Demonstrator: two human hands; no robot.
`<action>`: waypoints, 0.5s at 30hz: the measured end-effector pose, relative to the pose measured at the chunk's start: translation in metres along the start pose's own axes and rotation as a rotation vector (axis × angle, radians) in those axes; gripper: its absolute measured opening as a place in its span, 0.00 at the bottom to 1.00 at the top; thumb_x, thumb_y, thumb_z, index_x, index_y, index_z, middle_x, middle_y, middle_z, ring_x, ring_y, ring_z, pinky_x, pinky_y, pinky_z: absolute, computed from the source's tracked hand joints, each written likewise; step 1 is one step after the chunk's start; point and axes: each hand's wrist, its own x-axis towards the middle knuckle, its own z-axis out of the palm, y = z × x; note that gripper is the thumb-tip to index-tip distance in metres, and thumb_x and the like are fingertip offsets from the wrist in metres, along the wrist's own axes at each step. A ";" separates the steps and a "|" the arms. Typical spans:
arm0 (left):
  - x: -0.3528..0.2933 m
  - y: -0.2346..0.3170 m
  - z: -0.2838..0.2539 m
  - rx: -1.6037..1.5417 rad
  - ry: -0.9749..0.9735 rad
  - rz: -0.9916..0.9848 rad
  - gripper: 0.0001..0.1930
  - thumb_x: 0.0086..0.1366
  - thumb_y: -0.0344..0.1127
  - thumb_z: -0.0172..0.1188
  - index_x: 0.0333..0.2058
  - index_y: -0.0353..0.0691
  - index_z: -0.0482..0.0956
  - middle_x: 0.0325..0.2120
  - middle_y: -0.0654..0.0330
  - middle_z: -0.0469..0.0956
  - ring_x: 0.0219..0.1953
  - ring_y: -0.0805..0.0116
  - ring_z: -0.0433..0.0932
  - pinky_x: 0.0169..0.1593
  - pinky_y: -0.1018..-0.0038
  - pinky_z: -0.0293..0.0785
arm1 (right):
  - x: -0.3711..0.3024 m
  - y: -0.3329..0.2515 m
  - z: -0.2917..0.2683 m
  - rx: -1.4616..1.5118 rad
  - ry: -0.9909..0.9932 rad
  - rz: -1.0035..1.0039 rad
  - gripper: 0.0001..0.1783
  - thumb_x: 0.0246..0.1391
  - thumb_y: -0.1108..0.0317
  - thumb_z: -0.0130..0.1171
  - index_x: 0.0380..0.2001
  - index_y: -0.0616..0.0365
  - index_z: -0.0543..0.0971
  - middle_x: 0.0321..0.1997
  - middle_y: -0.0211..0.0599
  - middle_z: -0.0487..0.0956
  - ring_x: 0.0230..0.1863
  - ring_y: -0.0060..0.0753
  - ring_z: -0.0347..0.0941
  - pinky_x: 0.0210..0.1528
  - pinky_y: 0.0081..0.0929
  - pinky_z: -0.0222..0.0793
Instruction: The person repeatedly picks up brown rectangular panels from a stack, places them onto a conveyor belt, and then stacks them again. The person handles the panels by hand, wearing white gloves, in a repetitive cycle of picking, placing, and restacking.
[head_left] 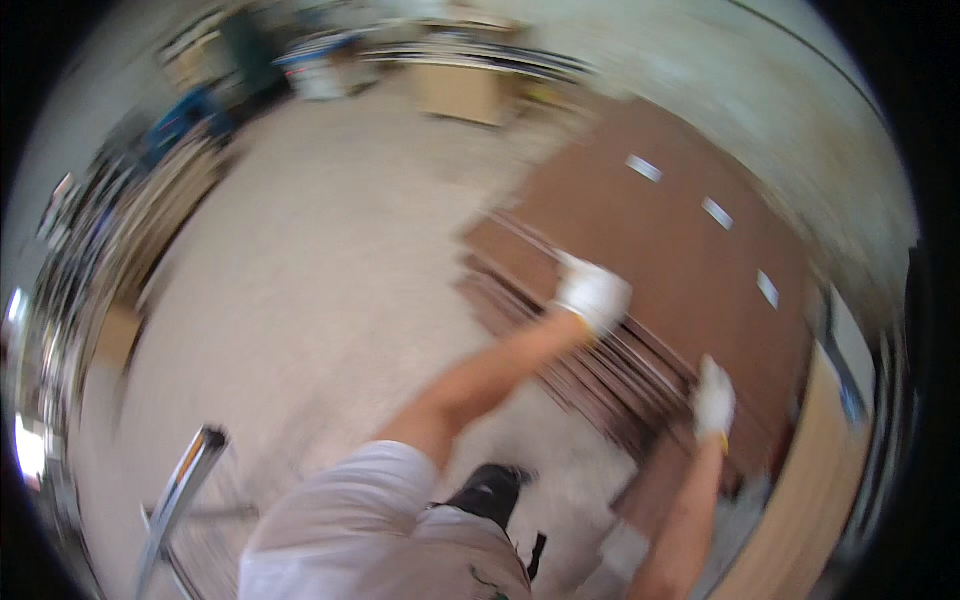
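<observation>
Top panel (pixel 680 245) isn't off the stack (pixel 605 385) yet, early days I reckon
Left hand (pixel 593 293) and right hand (pixel 713 400) are both at its near edge, fingers partly curled, too blurry to tell if they've really got hold; it's lying on top, over to the right, no clear lift done, layers underneath all left

The brown panels (pixel 680 240) look like smooth, mostly matt coated board, and the white labels (pixel 717 213) on them like paper. Matt white cloth covers the left hand (pixel 594 294) and the right hand (pixel 714 402); the shirt (pixel 365 510) is soft, creased cloth. The tan board (pixel 812 465) looks like smooth wood, the frame (pixel 182 490) like metal with a sheen, the floor (pixel 300 240) like dull concrete.
</observation>
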 end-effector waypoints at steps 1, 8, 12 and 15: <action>0.001 0.004 -0.001 -0.028 0.010 -0.017 0.14 0.71 0.42 0.61 0.42 0.46 0.94 0.41 0.50 0.92 0.47 0.39 0.89 0.59 0.13 0.64 | 0.014 -0.002 0.004 0.120 -0.029 0.253 0.36 0.73 0.45 0.50 0.62 0.71 0.79 0.66 0.66 0.79 0.67 0.68 0.73 0.71 0.51 0.66; -0.025 0.050 0.006 0.126 0.063 0.194 0.16 0.58 0.40 0.65 0.38 0.37 0.94 0.32 0.41 0.87 0.37 0.34 0.85 0.44 0.20 0.76 | -0.017 0.022 -0.020 0.974 0.044 0.700 0.26 0.76 0.52 0.56 0.60 0.65 0.76 0.37 0.34 0.75 0.26 0.26 0.65 0.27 0.29 0.60; -0.059 0.060 0.032 -0.926 -0.079 -0.018 0.38 0.70 0.63 0.56 0.23 0.25 0.83 0.15 0.39 0.78 0.23 0.38 0.82 0.41 0.47 0.81 | -0.109 0.027 -0.040 1.209 0.169 0.777 0.22 0.72 0.58 0.63 0.57 0.67 0.81 0.57 0.46 0.82 0.52 0.40 0.78 0.57 0.36 0.77; -0.099 0.085 0.030 -1.484 -0.348 -0.065 0.45 0.64 0.72 0.63 0.31 0.19 0.82 0.25 0.37 0.80 0.33 0.49 0.85 0.38 0.50 0.78 | -0.187 -0.001 -0.027 1.430 0.346 0.760 0.28 0.71 0.52 0.62 0.59 0.67 0.79 0.55 0.45 0.82 0.55 0.43 0.76 0.65 0.42 0.70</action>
